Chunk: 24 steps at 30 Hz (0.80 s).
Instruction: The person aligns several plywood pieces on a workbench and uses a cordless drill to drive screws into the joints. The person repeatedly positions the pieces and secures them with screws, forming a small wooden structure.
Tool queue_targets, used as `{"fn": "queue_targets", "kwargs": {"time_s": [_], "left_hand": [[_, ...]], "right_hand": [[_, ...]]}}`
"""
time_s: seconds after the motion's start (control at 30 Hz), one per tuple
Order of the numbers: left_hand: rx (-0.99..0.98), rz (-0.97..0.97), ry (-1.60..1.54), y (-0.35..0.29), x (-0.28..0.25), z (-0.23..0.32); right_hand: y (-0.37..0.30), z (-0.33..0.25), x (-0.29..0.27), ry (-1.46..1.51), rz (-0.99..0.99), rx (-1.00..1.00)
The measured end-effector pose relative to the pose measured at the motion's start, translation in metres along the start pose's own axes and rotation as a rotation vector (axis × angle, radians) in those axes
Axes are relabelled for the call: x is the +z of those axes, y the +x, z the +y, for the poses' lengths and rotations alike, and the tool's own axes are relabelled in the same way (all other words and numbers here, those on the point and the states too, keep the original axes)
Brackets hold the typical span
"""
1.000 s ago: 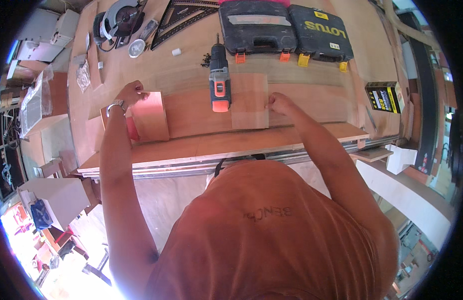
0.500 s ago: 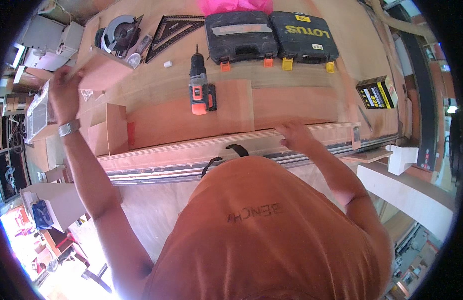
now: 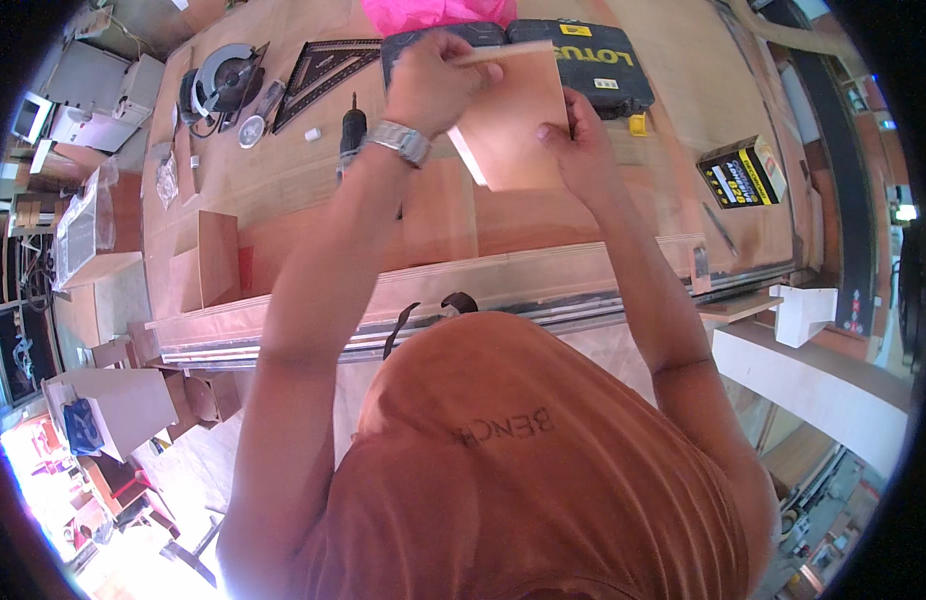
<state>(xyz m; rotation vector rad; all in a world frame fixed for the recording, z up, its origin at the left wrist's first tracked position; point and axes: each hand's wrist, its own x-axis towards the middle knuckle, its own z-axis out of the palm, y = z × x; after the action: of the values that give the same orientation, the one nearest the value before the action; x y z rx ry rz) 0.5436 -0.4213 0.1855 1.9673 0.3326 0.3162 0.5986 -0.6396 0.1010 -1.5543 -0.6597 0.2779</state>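
Note:
A rectangular wooden panel (image 3: 513, 125) with pale edges is raised above the bench between my two hands. My left hand (image 3: 438, 80), with a metal watch at the wrist, grips its upper left edge, thumb over the top. My right hand (image 3: 580, 145) pinches the panel's right edge, thumb on its face and fingers behind. Under my left forearm, the cordless drill (image 3: 354, 130) shows only its dark chuck end; its body is hidden. Behind the panel lie two dark tool cases, the right one (image 3: 613, 75) partly covered.
A circular saw (image 3: 223, 85) and a black triangular square (image 3: 318, 80) lie at the far left. A bent wooden piece (image 3: 218, 258) stands near the front left. To the right are a black and yellow box (image 3: 743, 172) and a thin pointed tool (image 3: 720, 230). Pink plastic (image 3: 438, 14) sits at the back.
My left hand has carried the wooden panel from the far left to the middle. My right hand has left the bench's front edge and taken hold of the panel's right side.

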Motion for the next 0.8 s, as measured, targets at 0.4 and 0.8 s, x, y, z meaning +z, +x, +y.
{"fn": "queue_targets", "kwargs": {"time_s": [0.4, 0.8], "left_hand": [[-0.646, -0.797, 0.943, -0.059, 0.082, -0.230], [-1.189, -0.469, 0.852, -0.089, 0.114, -0.197]], "right_hand": [[-0.041, 0.206, -0.043, -0.333, 0.084, 0.844], [-0.059, 0.220, -0.009, -0.991, -0.286, 0.685]]}}
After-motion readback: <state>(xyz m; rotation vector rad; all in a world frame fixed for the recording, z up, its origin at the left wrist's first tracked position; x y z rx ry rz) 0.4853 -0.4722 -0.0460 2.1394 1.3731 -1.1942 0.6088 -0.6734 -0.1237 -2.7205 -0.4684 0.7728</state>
